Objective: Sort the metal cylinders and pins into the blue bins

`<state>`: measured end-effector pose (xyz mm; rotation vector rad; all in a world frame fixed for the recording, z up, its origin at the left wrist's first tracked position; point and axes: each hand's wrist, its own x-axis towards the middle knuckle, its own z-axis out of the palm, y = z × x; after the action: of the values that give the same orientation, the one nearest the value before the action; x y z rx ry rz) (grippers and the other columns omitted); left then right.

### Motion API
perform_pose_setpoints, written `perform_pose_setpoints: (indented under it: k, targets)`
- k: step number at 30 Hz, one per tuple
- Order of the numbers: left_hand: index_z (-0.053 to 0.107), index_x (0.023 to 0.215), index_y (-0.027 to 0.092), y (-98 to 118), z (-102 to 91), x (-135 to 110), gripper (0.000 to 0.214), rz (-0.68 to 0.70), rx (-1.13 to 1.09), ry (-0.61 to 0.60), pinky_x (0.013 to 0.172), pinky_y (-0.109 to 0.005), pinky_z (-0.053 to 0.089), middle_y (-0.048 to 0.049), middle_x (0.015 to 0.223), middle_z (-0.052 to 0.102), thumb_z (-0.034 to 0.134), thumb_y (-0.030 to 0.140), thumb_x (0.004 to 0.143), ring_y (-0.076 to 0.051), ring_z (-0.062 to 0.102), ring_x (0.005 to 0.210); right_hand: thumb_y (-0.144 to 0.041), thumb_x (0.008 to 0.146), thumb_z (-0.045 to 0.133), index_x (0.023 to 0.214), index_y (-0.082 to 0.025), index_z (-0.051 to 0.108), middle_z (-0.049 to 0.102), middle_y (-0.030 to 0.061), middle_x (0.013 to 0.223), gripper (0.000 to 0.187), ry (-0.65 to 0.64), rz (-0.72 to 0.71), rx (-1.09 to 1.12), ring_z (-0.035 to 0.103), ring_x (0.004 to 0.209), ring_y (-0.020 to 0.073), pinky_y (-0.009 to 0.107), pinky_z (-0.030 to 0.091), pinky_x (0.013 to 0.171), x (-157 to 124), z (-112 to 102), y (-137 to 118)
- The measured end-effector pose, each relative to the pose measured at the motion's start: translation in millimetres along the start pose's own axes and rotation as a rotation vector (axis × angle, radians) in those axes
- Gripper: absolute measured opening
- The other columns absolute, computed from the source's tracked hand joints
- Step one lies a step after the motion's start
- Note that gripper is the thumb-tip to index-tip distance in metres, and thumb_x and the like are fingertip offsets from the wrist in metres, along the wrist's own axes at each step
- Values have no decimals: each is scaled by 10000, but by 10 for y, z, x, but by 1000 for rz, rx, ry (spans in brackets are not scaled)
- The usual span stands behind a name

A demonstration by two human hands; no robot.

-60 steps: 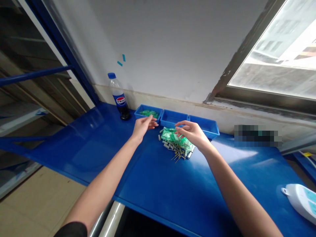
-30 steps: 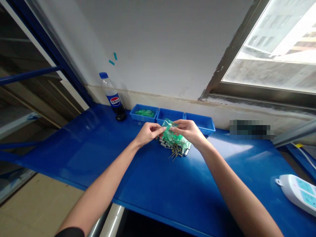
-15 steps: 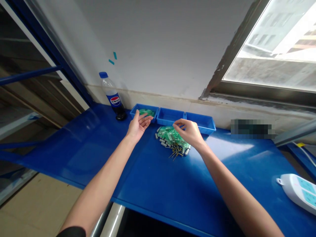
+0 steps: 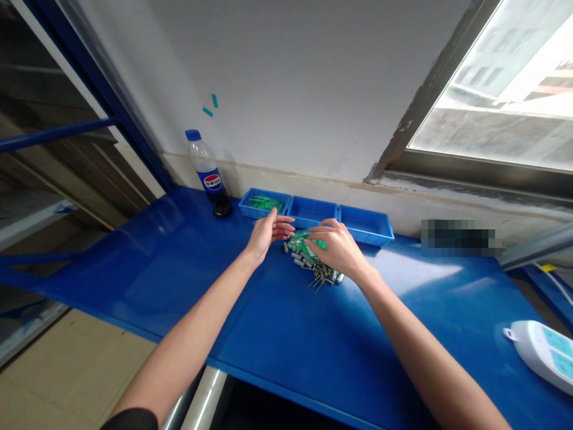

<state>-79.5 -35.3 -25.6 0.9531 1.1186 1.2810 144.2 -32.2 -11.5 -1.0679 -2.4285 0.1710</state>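
Note:
A heap of small green bags (image 4: 301, 242), grey cylinders and thin gold pins (image 4: 321, 277) lies on the blue table (image 4: 277, 334). My right hand (image 4: 338, 248) rests on the heap, fingers curled down over the green bags. My left hand (image 4: 267, 232) hovers just left of the heap, fingers stretched out and empty. Behind the hands stand three small blue trays in a row: the left tray (image 4: 265, 204) holds green bags, the middle tray (image 4: 312, 212) and the right tray (image 4: 367, 224) look bare inside.
A cola bottle (image 4: 208, 174) with a blue cap stands left of the trays by the wall. A white power strip (image 4: 544, 353) lies at the table's right edge. A window is at the upper right; blue shelving stands at the left.
My left hand drew back from the left tray toward the heap. My right hand lowered onto the green bags. A second ago both hands held a bag above the heap.

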Motion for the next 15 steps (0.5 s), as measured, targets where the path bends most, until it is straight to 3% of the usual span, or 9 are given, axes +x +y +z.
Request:
perform_pose_setpoints:
  k: [4, 7, 11, 15]
  targets:
    - [804, 969, 133, -16, 5, 3, 643, 81, 93, 30, 643, -242, 530, -122, 897, 801, 627, 743, 871, -200, 751, 798, -258, 978, 601, 1040, -249, 839, 815, 93, 1099, 245, 199, 74, 140, 663, 1153, 331, 532, 521, 1031, 17, -16, 32]
    - [799, 1058, 157, -30, 19, -11, 515, 213, 228, 1, 712, -265, 543, -118, 1012, 805, 732, 625, 855, -223, 748, 907, -305, 936, 668, 1005, -249, 834, 816, 86, 1070, 189, 339, 224, 421, 737, 1042, 289, 467, 580, 979, 33, -86, 17]
    - [797, 996, 165, -34, 55, -77, 363, 292, 346, -186, 718, -280, 534, -81, 918, 799, 812, 485, 827, -202, 726, 812, -352, 828, 790, 944, -201, 821, 822, 90, 973, 193, 267, 360, 789, 780, 924, 277, 413, 625, 862, 59, -163, -13]
    - [754, 778, 154, 14, 63, -136, 326, 273, 396, -323, 636, -259, 486, -42, 729, 741, 781, 468, 862, -160, 668, 664, -368, 792, 816, 972, -185, 793, 819, 93, 1018, 257, 253, 366, 884, 778, 978, 272, 404, 621, 895, 81, -149, -3]
